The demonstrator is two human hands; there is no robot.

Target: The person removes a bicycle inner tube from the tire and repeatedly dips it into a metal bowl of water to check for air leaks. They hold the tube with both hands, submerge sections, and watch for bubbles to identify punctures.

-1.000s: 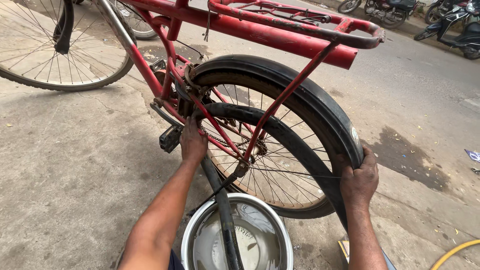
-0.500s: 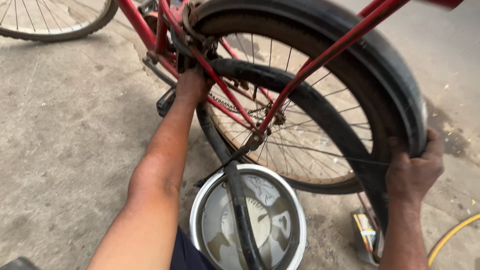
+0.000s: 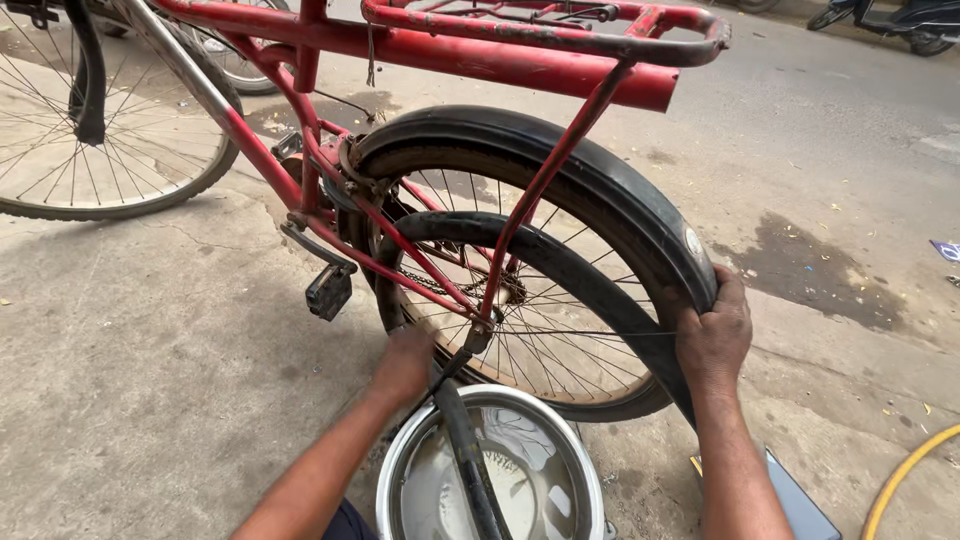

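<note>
A red bicycle [image 3: 440, 55] stands on the concrete, and its rear wheel [image 3: 540, 320] carries a black mudguard [image 3: 600, 190]. A black inner tube [image 3: 540, 260] hangs loose off the wheel and droops into a metal basin [image 3: 400, 480] of water. My left hand [image 3: 405, 365] grips the tube low down, just above the basin. My right hand [image 3: 712, 335] holds the tube where it meets the rear end of the mudguard.
The front wheel [image 3: 100, 130] is at the upper left. A black pedal [image 3: 328, 290] hangs left of the rear wheel. A yellow hose [image 3: 900, 475] curves at the lower right, beside a flat blue-grey box [image 3: 800, 505]. A scooter [image 3: 890, 20] is parked across the road.
My left hand has slid down from the frame near the pedal to the tube just above the basin. The view has pulled back and up. My right hand stays on the rear of the wheel.
</note>
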